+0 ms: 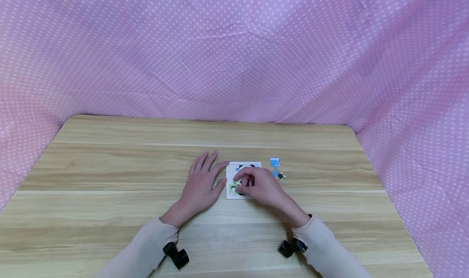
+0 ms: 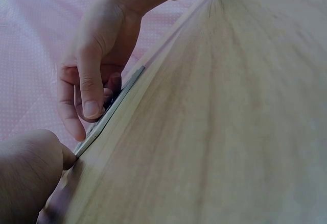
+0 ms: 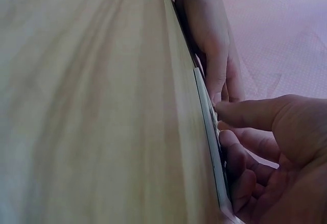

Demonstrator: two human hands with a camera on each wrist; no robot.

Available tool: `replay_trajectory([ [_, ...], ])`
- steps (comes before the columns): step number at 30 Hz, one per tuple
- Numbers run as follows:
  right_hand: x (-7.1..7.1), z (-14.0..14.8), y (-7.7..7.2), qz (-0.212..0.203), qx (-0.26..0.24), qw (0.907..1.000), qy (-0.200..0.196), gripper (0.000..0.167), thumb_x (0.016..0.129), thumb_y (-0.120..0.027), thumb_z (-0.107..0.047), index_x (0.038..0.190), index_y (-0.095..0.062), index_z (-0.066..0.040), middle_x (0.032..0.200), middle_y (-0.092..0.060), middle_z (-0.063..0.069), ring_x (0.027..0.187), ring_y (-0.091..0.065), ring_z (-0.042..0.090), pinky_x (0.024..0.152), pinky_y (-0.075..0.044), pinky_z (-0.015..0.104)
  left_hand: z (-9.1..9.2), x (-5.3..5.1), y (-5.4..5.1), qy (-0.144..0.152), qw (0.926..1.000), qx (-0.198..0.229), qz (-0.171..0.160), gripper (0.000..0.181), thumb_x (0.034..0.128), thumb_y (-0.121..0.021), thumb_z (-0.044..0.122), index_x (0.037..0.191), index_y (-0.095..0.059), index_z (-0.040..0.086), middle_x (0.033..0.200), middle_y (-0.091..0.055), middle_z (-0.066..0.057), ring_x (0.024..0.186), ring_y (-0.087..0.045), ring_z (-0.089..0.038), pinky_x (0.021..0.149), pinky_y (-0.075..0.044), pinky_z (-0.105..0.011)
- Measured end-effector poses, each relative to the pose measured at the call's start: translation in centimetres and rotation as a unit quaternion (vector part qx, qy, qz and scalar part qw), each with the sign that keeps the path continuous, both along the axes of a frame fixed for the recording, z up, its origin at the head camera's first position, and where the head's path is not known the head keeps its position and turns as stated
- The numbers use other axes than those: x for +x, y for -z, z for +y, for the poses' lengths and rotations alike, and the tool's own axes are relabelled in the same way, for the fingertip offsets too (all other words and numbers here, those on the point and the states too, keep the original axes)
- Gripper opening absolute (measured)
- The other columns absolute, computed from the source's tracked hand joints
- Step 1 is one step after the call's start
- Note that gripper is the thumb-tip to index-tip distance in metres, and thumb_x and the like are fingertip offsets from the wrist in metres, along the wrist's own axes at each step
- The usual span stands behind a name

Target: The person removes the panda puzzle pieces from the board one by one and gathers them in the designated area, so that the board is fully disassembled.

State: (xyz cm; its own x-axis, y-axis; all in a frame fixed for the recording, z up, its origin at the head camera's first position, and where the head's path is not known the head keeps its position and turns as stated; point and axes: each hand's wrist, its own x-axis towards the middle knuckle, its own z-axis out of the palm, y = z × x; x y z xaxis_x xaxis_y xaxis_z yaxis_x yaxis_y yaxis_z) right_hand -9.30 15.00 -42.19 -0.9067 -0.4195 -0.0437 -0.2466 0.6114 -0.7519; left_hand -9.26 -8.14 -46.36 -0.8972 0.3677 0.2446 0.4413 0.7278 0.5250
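A small white-bordered jigsaw board [image 1: 230,196] with a panda picture lies flat on the table. My left hand [image 1: 201,186] rests palm down to its left, fingers spread, the forefinger and thumb touching its left edge. Over the board, my right hand [image 1: 264,186] curls its fingers and pinches a small greenish puzzle piece [image 1: 237,183] low against the picture. Much of that piece and the picture's right half are hidden beneath the hand. In the right wrist view, the board's edge [image 3: 208,127] shows as a thin side-on strip under the fingertips.
Two loose puzzle pieces, a blue and white one [image 1: 275,162] and a blue, black and green one [image 1: 280,176], lie right of the board. The wooden table [image 1: 128,168] has rounded far corners. A pink dotted cloth [image 1: 234,58] hangs behind it.
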Motion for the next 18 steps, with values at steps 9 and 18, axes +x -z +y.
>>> replay_trajectory([
  [9,-0.01,-0.12,-0.18,-0.005,0.015,0.9999,0.001,0.019,0.092,-0.092,-0.013,0.107,-0.081,-0.015,0.079,-0.065,-0.011,0.068,-0.057,0.007,0.064,-0.048,0.024,-0.11,-0.09,0.20,0.001,1.0000,0.001,-0.006,0.047,0.1081,-0.064,0.031,0.153,-0.066,0.016,0.172,-0.043,-0.025,0.165,-0.025,-0.050,0.134,-0.015,-0.066],
  [18,0.01,-0.28,-0.24,-0.003,0.025,0.9997,0.005,0.018,0.093,-0.090,-0.011,0.108,-0.080,-0.015,0.080,-0.065,-0.010,0.070,-0.057,0.008,0.065,-0.048,0.024,-0.20,-0.06,0.12,0.003,0.9999,-0.001,-0.010,0.047,0.1084,-0.063,0.031,0.153,-0.066,0.017,0.172,-0.043,-0.024,0.165,-0.025,-0.049,0.134,-0.014,-0.066],
])
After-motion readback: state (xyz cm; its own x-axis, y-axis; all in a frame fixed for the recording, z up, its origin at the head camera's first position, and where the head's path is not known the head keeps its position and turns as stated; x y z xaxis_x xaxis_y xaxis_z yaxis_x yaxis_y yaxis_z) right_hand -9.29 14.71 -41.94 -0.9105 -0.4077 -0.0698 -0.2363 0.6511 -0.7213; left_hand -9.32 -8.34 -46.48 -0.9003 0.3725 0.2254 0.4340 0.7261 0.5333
